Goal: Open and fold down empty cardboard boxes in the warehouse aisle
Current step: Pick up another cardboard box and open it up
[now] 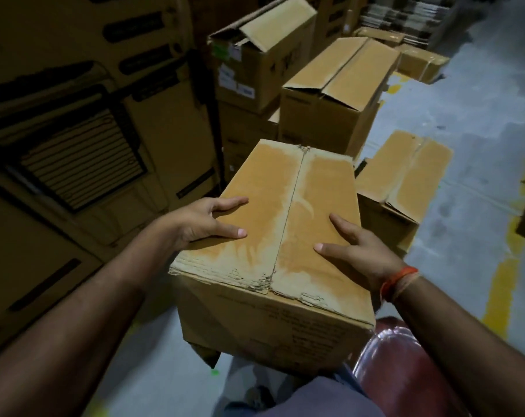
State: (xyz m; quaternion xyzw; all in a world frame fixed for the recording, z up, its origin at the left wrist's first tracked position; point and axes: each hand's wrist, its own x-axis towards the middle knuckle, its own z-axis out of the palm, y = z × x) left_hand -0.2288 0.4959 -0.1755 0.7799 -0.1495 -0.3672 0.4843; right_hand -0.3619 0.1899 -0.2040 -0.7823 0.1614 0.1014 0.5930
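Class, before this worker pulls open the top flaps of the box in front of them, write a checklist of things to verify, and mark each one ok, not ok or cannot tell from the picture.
1. Left hand on the near cardboard box, thumb on the left top flap: ok.
2. Right hand on the right top flap, fingers straight: ok.
3. Centre seam free of tape: ok, none visible, edges torn.
4. Fingers hooked under a flap edge at the seam: not ok, both hands lie away from it.
5. Box empty: cannot tell, flaps closed.
6. Box steadily supported underneath: cannot tell, its base is hidden.
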